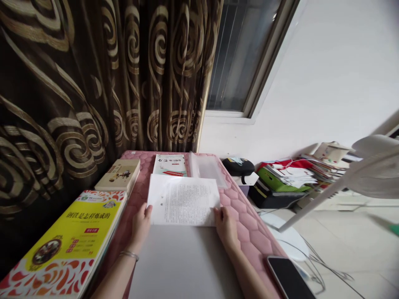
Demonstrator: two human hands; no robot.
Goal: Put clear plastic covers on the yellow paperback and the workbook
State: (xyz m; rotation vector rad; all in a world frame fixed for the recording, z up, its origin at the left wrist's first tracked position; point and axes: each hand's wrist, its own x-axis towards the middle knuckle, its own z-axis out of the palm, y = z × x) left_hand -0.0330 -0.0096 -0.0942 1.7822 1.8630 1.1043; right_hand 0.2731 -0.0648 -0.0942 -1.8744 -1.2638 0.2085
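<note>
A white sheet of printed paper (187,203), dense with small text, is held between my two hands; whether more sheets lie under it I cannot tell. My left hand (141,222) pinches its left edge, thumb on top, and a bracelet circles that wrist. Closed on the right edge is my right hand (226,226), its fingers partly hidden. Below the paper's near edge lies a smooth grey flat surface (183,261), between my forearms. Just beyond the paper are a booklet (170,162) with a red and green cover and a clear plastic sleeve (208,168).
A pink quilted cover (255,224) lies underneath. At left are a yellow book (84,224) and a stack of beige books (120,172). A phone (291,276) rests at the right edge. A white fan (370,170), cables and piled papers (291,174) stand beyond it.
</note>
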